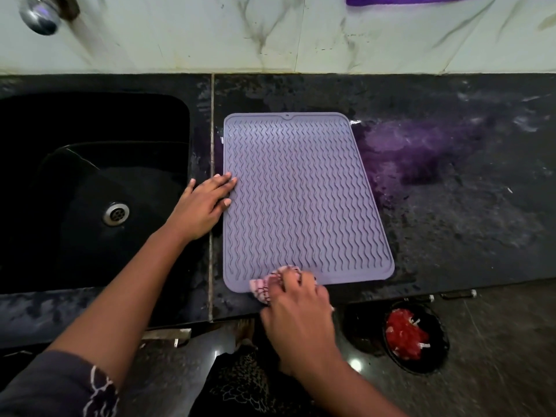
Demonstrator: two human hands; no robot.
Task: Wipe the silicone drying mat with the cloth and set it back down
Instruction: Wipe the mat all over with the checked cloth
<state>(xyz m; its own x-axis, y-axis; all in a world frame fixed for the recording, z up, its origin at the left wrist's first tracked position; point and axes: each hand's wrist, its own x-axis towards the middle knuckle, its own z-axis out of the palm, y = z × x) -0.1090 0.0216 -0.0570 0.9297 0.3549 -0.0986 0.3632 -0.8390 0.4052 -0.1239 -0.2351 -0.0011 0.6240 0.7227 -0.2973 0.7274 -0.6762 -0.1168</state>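
Note:
A lilac silicone drying mat with wavy ridges lies flat on the black stone counter, just right of the sink. My left hand rests flat at the mat's left edge, fingertips on the mat, fingers apart and holding nothing. My right hand is closed on a pink-and-white checked cloth, bunched up and pressed on the mat's near edge. Most of the cloth is hidden under the hand.
A black sink with a metal drain lies to the left, a chrome tap above it. The counter right of the mat looks wet. On the floor below stands a black bin with red scraps. A marble-tiled wall rises behind.

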